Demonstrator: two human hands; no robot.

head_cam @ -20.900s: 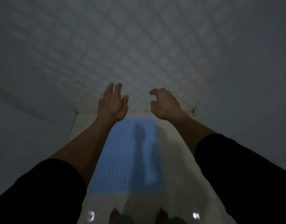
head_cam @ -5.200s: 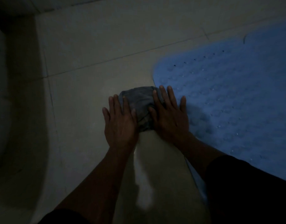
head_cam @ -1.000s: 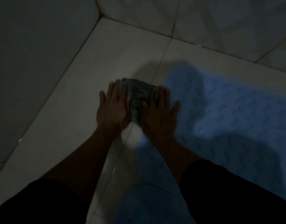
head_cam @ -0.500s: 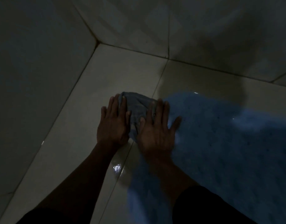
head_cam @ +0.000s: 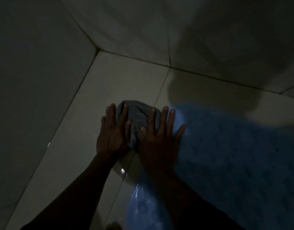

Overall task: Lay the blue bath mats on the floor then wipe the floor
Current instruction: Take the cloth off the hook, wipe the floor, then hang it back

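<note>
A blue bath mat [head_cam: 234, 155] lies flat on the pale tiled floor [head_cam: 109, 87], filling the right side of the dim view. A bunched grey cloth [head_cam: 137, 113] rests on the floor just left of the mat's rounded corner. My left hand [head_cam: 113, 133] presses flat on the cloth's left part, fingers spread. My right hand [head_cam: 157, 138] presses on its right part, its outer fingers reaching over the mat's edge. Most of the cloth is hidden beneath both palms.
A tiled wall [head_cam: 35, 80] rises on the left and another wall [head_cam: 209, 34] stands behind; they meet in a corner just beyond the cloth. The floor near my forearms glints wet [head_cam: 123, 170]. The light is very low.
Both hands and the cloth have slid forward towards the wall corner along the mat's left edge. The view has tilted upward slightly, showing more wall.
</note>
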